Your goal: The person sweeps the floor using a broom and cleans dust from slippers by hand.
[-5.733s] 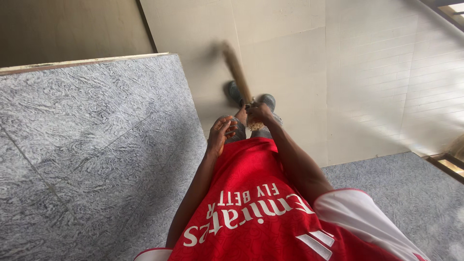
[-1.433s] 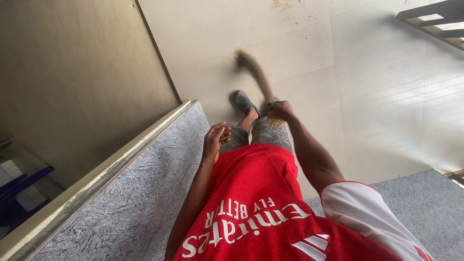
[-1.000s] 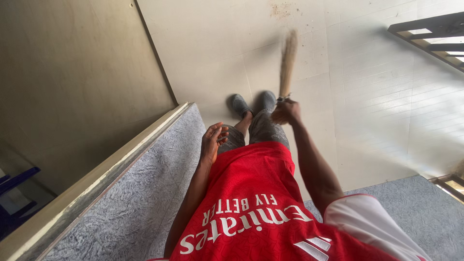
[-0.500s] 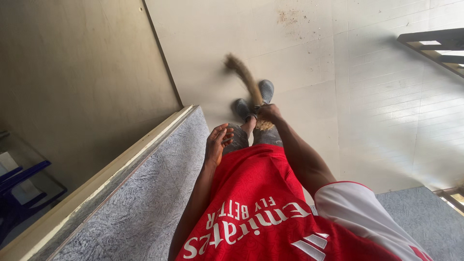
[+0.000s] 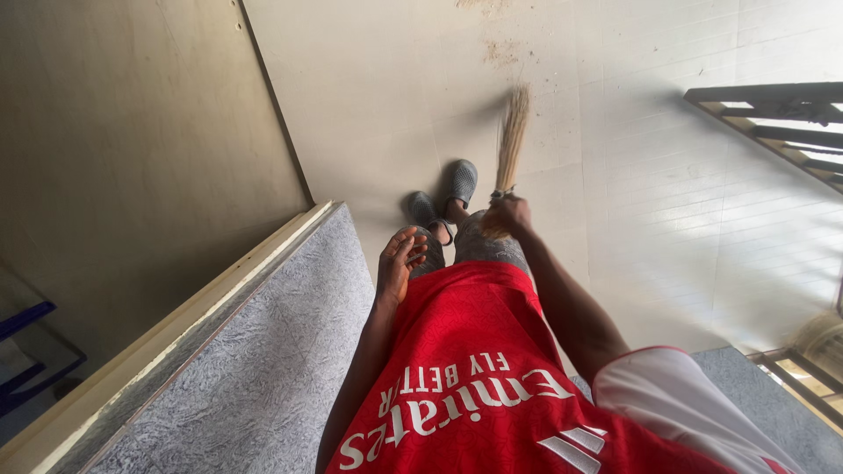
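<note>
My right hand (image 5: 507, 216) is closed around the bound end of a short straw broom (image 5: 510, 142), whose bristles point away from me and reach the pale tiled floor (image 5: 378, 105) beyond my feet. My left hand (image 5: 399, 262) hangs at my thigh with its fingers loosely apart, holding nothing. My two grey shoes (image 5: 442, 197) stand close together on the floor, just left of the broom. A patch of brownish dirt (image 5: 500, 51) lies on the tiles ahead of the bristles.
A grey speckled stone wall top (image 5: 255, 360) with a cream edge runs along my left side. Beyond it stands a beige wall (image 5: 132, 140). A dark railing (image 5: 773, 110) sits at the upper right. A blue object (image 5: 26, 351) shows at the far left.
The broom has swung from pointing up-left to pointing nearly straight ahead and slightly right. My right hand moved a little right. My left hand stays at my thigh.
</note>
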